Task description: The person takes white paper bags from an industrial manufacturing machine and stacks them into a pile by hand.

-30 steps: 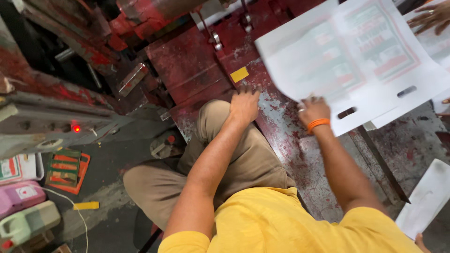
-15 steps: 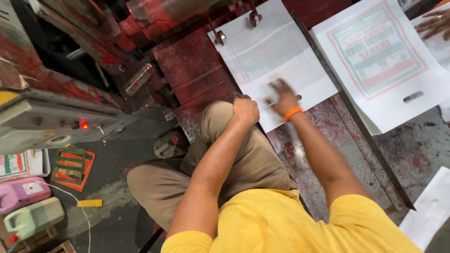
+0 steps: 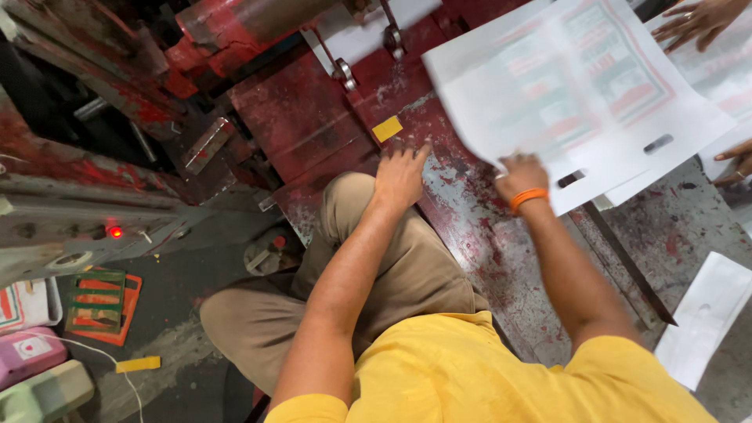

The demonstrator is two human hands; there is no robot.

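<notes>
My right hand (image 3: 521, 174), with an orange band at the wrist, grips the near edge of a white printed sheet (image 3: 548, 86) with a slot cut near its edge. The sheet is lifted and blurred above a stack of like sheets (image 3: 681, 133) to the right. My left hand (image 3: 399, 174) rests palm down on the red-stained metal bed (image 3: 470, 219) of the press, fingers spread, next to a small yellow tag (image 3: 387, 128). My knee in tan trousers sits just below that hand.
Another person's hands (image 3: 701, 17) touch the sheets at the top right, with a further hand (image 3: 736, 160) at the right edge. Metal clips (image 3: 343, 72) and a red roller (image 3: 235, 23) lie at the back. A white bag (image 3: 709, 313) sits at the right. A red lamp (image 3: 116, 232) glows at the left.
My right hand has pulled back from the clips toward me, and a printed sheet now swings to the right over the stack. My left hand has opened flat onto the bed.
</notes>
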